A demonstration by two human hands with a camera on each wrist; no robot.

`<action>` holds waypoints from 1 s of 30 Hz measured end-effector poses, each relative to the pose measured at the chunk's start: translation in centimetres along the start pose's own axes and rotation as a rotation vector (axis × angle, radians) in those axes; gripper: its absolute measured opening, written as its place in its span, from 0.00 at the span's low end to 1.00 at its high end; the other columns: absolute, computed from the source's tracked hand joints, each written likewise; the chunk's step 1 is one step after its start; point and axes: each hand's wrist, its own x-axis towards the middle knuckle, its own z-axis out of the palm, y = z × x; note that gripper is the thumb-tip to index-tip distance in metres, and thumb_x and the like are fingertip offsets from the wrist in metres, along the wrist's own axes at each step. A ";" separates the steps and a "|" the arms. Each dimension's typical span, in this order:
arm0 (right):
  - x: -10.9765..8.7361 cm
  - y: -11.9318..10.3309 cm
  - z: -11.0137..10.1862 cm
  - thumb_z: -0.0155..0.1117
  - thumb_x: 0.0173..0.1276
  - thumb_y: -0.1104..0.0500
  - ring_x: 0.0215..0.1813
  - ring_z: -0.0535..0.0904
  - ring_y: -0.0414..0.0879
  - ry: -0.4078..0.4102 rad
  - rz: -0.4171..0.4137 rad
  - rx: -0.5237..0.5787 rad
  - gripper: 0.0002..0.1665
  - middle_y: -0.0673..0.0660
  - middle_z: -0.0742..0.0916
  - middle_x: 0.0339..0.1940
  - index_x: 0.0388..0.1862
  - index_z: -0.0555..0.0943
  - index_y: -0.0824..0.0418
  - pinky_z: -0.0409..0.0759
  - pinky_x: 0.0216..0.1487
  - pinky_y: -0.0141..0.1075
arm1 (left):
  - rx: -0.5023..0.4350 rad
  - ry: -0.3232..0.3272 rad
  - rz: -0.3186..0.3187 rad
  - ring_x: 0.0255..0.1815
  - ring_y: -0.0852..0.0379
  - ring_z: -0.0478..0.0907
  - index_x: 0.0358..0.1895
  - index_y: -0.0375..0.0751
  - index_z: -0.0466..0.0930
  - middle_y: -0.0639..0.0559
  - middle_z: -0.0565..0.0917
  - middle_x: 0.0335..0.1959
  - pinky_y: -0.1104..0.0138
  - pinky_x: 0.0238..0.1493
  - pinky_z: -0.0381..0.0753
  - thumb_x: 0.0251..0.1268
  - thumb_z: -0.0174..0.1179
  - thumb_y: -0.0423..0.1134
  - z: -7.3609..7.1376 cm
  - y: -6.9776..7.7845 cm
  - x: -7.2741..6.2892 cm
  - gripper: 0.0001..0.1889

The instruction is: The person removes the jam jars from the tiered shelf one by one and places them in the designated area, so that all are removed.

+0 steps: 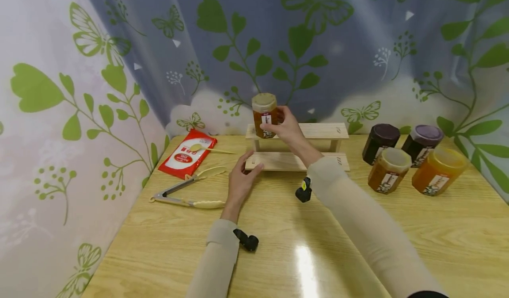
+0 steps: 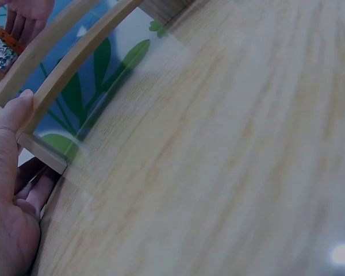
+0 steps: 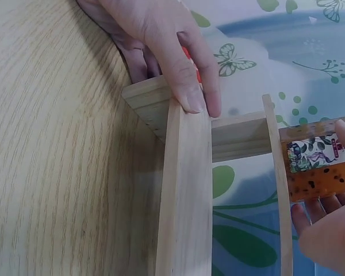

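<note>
A two-tier wooden rack (image 1: 286, 162) stands at the back of the table. My right hand (image 1: 291, 132) grips a jar of amber preserve (image 1: 260, 130) with a pale lid and floral label, upright at the left end of the upper shelf (image 1: 322, 131). In the right wrist view the jar (image 3: 319, 181) shows dark bits inside, its base against the shelf; I cannot tell if its full weight rests there. My left hand (image 1: 240, 181) holds the left end of the lower shelf, its thumb on the front edge in the left wrist view.
At right stand two dark-lidded jars (image 1: 380, 141), a pale-lidded amber jar (image 1: 387, 174) and an orange jar (image 1: 439, 172). On the left lie a red-and-white packet (image 1: 184, 156), a yellow stick-like utensil (image 1: 216, 150) and tongs (image 1: 179, 200). A patterned curtain (image 1: 238, 68) hangs behind.
</note>
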 end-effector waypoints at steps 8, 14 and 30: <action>0.1 -0.1 0.4 0.78 0.66 0.58 0.70 0.72 0.57 0.013 -0.026 -0.014 0.47 0.61 0.75 0.71 0.78 0.62 0.60 0.73 0.69 0.53 | 0.003 -0.001 0.005 0.73 0.53 0.72 0.72 0.70 0.75 0.61 0.70 0.77 0.52 0.65 0.78 0.66 0.71 0.57 -0.1 -0.1 0.1 0.30; 0.2 -0.2 0.6 0.78 0.66 0.55 0.68 0.74 0.57 0.035 -0.019 -0.049 0.46 0.60 0.76 0.69 0.76 0.64 0.58 0.75 0.68 0.54 | 0.012 0.003 0.008 0.77 0.51 0.68 0.72 0.69 0.75 0.59 0.70 0.77 0.51 0.67 0.76 0.67 0.71 0.57 0.0 -0.2 0.1 0.30; -1.7 0.0 -1.2 0.81 0.62 0.54 0.66 0.74 0.55 0.093 -0.054 -0.102 0.46 0.59 0.77 0.67 0.73 0.65 0.57 0.74 0.67 0.53 | 0.005 0.004 0.012 0.70 0.52 0.75 0.72 0.67 0.75 0.59 0.71 0.77 0.52 0.64 0.79 0.67 0.71 0.55 0.1 0.1 0.0 0.31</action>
